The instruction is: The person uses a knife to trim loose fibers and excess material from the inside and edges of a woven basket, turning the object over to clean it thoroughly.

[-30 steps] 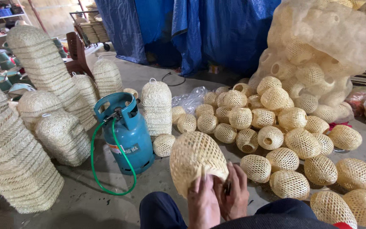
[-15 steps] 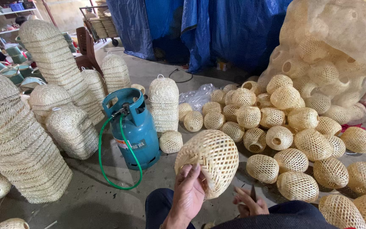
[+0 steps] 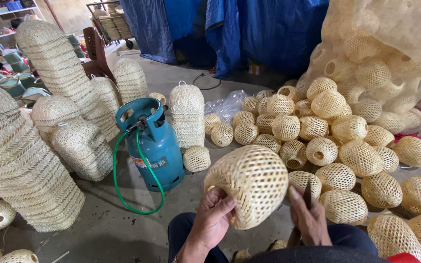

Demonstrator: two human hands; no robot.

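Note:
My left hand [image 3: 213,217] grips the open rim of a round woven bamboo lampshade [image 3: 249,182], held up in front of my knees with its dome pointing away. My right hand [image 3: 309,216] is just right of the shade, closed around a thin dark tool [image 3: 307,195] whose tip points up beside the weave. A heap of similar woven bamboo shades [image 3: 337,141] lies on the concrete floor to the right.
A blue gas cylinder [image 3: 154,146] with a green hose [image 3: 123,195] stands at centre left. Tall stacks of woven shades [image 3: 20,160] stand at left and behind. A large clear bag of shades [image 3: 381,53] and blue tarpaulins [image 3: 249,29] are at the back.
The shade has turned in my left hand, its dome now pointing away. My right hand came off the shade, dropped low, then rose again beside it with the tool.

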